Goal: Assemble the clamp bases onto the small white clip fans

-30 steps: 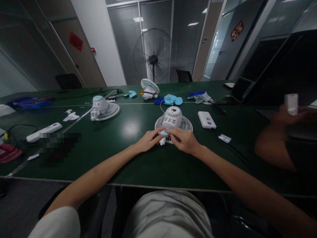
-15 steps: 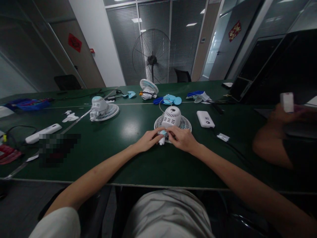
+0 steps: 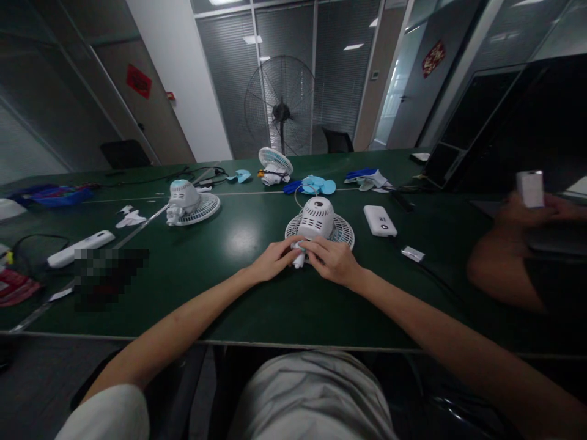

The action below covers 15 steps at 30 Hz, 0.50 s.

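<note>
A small white fan [image 3: 318,215] lies grille-down on the green table in front of me, its rounded motor housing upward. Its white neck [image 3: 299,261] points toward me, with a small light-blue part on it. From the left, the fingers of my left hand [image 3: 274,259] close around this neck. My right hand [image 3: 334,259] reaches in from the other side, thumb and fingertips pinched at the light-blue part, which they mostly cover. Whether that part is a knob or a loose piece I cannot tell.
Another small fan [image 3: 184,198] lies to the left, and a third [image 3: 275,165] behind. A white power bank [image 3: 380,220] with a cable is at right. Light-blue fan blades [image 3: 316,183] lie near gloves [image 3: 369,178]. At far right a person's hand [image 3: 509,214] holds a phone [image 3: 532,188].
My right fingers have shifted slightly left over the light-blue part and now cover more of it. The left hand stays in place. The view has drifted a little.
</note>
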Each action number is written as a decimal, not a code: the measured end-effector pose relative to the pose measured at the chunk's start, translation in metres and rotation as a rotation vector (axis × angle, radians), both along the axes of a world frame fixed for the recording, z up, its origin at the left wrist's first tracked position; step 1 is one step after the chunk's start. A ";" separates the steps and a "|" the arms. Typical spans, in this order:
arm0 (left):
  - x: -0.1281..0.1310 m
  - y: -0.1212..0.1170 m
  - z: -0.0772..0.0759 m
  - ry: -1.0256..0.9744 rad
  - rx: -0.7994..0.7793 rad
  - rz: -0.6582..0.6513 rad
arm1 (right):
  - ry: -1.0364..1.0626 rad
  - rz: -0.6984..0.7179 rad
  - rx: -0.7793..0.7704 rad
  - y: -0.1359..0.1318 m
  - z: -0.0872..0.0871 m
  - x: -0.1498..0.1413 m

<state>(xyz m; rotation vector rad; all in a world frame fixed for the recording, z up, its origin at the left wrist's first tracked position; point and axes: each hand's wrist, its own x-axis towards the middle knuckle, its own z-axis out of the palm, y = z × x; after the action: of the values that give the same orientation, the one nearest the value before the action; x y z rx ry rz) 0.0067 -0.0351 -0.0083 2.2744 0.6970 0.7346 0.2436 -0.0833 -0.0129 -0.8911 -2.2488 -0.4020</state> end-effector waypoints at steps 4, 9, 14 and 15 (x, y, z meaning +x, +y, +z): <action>-0.001 0.003 -0.004 -0.006 0.000 0.006 | -0.066 -0.003 0.033 0.004 -0.001 0.009; -0.002 0.005 -0.003 -0.007 0.032 0.000 | -0.128 -0.064 0.075 0.006 0.001 0.013; -0.002 0.005 -0.002 -0.019 0.034 0.017 | -0.153 -0.101 0.122 0.008 0.005 0.010; -0.002 0.005 -0.002 -0.024 0.034 0.016 | -0.161 -0.106 0.133 0.009 0.005 0.010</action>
<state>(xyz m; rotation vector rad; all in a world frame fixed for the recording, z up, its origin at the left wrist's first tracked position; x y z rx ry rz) 0.0052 -0.0297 -0.0107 2.2890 0.6967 0.7859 0.2534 -0.0746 -0.0074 -0.9396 -2.2942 -0.6852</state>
